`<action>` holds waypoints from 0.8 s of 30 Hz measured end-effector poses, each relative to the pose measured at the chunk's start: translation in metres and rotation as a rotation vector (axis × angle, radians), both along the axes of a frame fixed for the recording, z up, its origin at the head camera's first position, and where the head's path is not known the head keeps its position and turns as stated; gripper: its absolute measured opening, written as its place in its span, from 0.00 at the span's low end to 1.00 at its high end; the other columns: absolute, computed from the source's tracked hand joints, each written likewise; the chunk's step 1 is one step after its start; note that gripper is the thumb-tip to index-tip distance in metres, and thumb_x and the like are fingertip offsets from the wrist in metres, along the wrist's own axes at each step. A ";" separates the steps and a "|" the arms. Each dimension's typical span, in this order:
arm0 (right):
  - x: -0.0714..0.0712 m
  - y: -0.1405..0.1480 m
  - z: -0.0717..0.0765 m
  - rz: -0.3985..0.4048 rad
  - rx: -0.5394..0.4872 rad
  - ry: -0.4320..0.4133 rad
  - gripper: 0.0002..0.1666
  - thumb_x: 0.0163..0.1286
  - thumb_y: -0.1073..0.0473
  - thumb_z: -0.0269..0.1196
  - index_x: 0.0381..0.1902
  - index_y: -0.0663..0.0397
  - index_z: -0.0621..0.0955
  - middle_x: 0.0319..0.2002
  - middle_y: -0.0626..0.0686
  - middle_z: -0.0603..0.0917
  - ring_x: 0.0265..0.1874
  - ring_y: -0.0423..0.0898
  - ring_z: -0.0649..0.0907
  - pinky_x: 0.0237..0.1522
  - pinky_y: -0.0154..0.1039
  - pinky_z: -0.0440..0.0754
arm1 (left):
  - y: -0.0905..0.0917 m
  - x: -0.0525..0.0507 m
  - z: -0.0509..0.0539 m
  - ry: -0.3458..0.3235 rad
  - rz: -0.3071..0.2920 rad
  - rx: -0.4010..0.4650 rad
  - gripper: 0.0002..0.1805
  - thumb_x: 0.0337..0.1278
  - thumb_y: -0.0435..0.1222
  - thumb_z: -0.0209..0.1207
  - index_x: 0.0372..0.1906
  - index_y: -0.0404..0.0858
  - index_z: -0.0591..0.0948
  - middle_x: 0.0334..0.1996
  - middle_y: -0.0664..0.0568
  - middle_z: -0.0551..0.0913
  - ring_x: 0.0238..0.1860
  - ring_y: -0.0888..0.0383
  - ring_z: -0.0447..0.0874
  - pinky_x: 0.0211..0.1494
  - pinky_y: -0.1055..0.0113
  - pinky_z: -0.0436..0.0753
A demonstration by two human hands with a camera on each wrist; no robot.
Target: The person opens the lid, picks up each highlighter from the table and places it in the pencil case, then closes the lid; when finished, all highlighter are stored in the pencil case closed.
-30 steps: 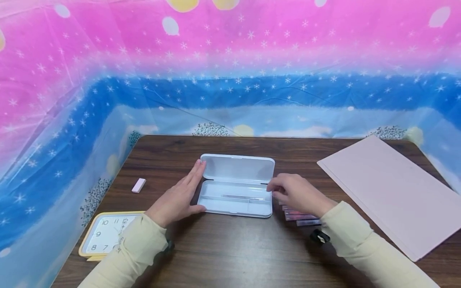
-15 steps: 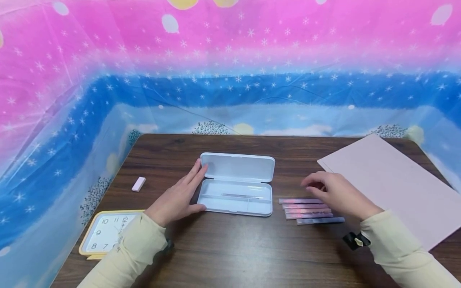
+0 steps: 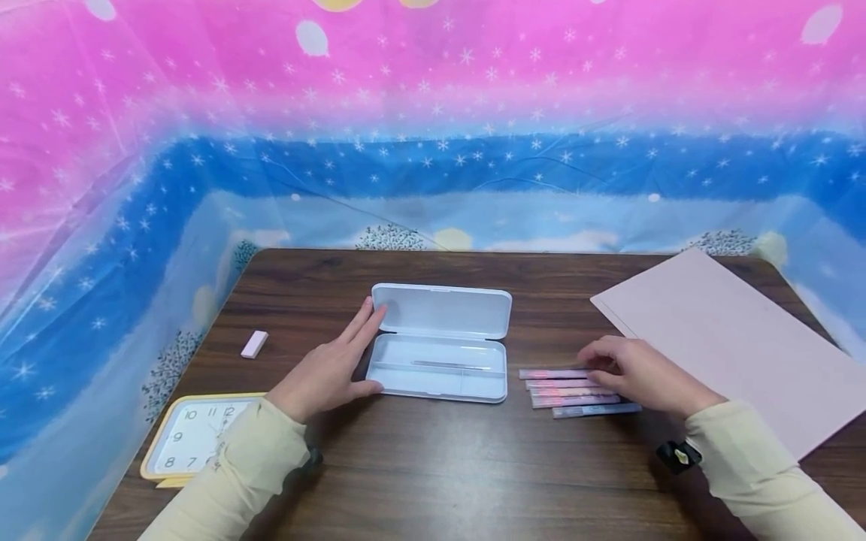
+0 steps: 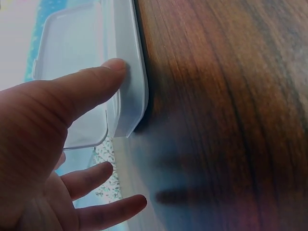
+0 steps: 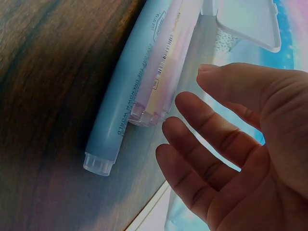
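A white pencil case (image 3: 440,387) lies with its lid (image 3: 443,312) raised. One slim, pale stick-like item (image 3: 449,365) rests in its long compartment. My left hand (image 3: 331,368) is at the case's left end, thumb touching the base's front corner and straight fingers beside the lid; in the left wrist view the thumb (image 4: 96,82) rests on the case wall. To the right lie several pink and purple pens (image 3: 561,391) side by side, with a blue-grey pen (image 3: 595,410) in front. My right hand (image 3: 643,376) hovers at the pens' right ends, fingers loosely bent, nothing between them.
A pink-white eraser (image 3: 254,344) lies at the far left of the wooden table (image 3: 433,473). A yellow-framed clock (image 3: 189,436) is near the left forearm. A large pale pink board (image 3: 737,346) covers the right side. A patterned curtain (image 3: 433,165) hangs behind the table.
My right hand has left the case's right end and moved right, then lowered to the pens. My left hand stays at the case, and the slim item inside has not moved.
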State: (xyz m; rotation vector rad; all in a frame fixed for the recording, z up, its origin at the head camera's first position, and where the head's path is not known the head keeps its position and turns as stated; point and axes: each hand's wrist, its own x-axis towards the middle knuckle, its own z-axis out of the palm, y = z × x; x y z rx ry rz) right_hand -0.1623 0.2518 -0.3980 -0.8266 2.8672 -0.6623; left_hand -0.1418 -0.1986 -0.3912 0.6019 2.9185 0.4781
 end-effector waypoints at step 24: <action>-0.016 -0.012 -0.009 0.044 0.046 -0.019 0.10 0.62 0.67 0.66 0.38 0.47 0.85 0.33 0.41 0.83 0.31 0.34 0.78 0.36 0.37 0.79 | -0.001 -0.001 0.000 -0.031 -0.003 0.023 0.62 0.54 0.48 0.70 0.80 0.54 0.35 0.81 0.53 0.34 0.21 0.64 0.76 0.52 0.51 0.83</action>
